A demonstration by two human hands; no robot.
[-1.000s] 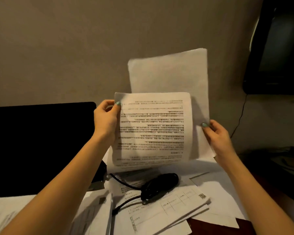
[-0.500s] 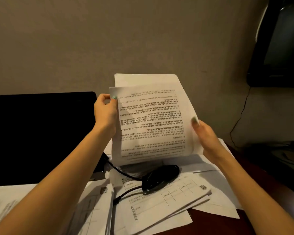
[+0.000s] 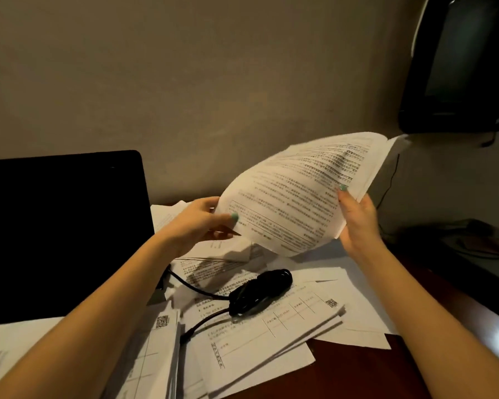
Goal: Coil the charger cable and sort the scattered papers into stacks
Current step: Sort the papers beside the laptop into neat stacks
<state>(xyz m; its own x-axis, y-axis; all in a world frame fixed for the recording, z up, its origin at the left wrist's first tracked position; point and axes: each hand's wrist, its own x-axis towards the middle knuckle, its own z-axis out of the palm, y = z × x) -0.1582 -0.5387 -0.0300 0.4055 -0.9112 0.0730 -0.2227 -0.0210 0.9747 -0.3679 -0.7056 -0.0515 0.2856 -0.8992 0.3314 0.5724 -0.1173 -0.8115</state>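
Left hand (image 3: pixel 198 226): thumb and fingers pinch the white printed paper sheets (image 3: pixel 294 203) at their 8 o'clock corner. Black coiled charger cable (image 3: pixel 261 287) lies on scattered white papers (image 3: pixel 271 341), 6 o'clock of the sheets. Right hand (image 3: pixel 357 223): thumb clamps their 3 o'clock edge.

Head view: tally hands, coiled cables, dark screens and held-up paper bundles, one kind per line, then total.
Hands (left hand, right hand): 2
Coiled cable: 1
Dark screens (left screen, right screen): 2
Held-up paper bundle: 1
Total: 6
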